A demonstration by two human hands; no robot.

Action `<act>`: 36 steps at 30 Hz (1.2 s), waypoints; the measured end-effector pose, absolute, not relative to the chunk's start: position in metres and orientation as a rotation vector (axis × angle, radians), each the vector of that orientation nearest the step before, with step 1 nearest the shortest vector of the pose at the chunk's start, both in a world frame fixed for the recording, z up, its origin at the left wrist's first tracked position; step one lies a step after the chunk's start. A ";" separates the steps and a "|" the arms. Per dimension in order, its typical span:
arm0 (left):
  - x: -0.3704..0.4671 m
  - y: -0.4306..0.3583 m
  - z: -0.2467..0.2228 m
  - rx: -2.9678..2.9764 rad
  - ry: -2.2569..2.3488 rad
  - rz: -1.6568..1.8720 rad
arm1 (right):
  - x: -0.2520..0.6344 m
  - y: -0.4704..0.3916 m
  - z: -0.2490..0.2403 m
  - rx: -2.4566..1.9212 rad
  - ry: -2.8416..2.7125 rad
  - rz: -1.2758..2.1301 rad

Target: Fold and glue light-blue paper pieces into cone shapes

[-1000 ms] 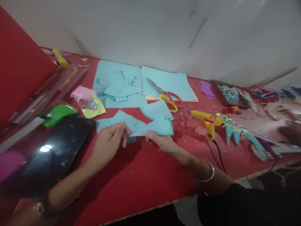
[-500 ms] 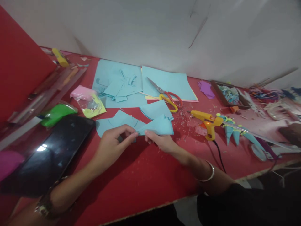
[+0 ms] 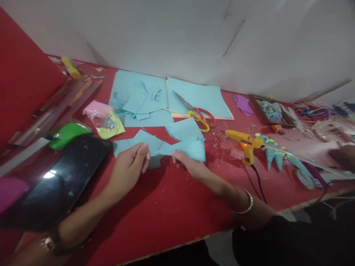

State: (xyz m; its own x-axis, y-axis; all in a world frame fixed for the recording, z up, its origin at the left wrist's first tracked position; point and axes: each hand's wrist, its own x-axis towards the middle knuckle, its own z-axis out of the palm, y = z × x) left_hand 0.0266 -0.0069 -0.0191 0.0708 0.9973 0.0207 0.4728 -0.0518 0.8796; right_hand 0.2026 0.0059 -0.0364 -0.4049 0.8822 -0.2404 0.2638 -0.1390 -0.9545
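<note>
My right hand [image 3: 190, 164] pinches the lower edge of a light blue folded paper piece [image 3: 192, 147], whose narrow end points left. My left hand [image 3: 133, 160] is closed just left of that narrow end, apart from it; whether anything is between its fingers is hidden. Loose blue cut pieces [image 3: 144, 138] lie behind my left hand, and another blue piece [image 3: 184, 129] rests behind the held one. Scissors [image 3: 191, 107] with red and yellow handles lie on blue sheets [image 3: 205, 92] farther back.
On the right, a yellow glue gun [image 3: 245, 142] lies near small blue cones [image 3: 274, 157] and a brown tray [image 3: 260, 111]. A black tablet [image 3: 63, 177], a green packet [image 3: 69, 133] and rulers [image 3: 55, 107] are at left. Blue scraps [image 3: 141, 103] lie at the back.
My left hand has let go of the paper's narrow end and moved left, its fingers curling in. The paper's wide end has tilted slightly downward in my right hand.
</note>
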 end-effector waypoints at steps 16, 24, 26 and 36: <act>0.031 -0.009 -0.022 1.739 1.093 0.656 | 0.206 0.002 -0.022 -1.066 -1.849 1.787; 0.030 -0.007 -0.026 1.837 1.206 0.668 | 0.203 0.004 -0.038 -1.282 -1.448 1.523; 0.031 -0.008 -0.027 1.879 1.210 0.655 | 0.202 0.006 -0.040 -1.276 -1.398 1.431; 0.029 -0.010 -0.033 2.039 1.194 0.587 | 0.200 0.006 -0.037 -1.205 -1.496 1.477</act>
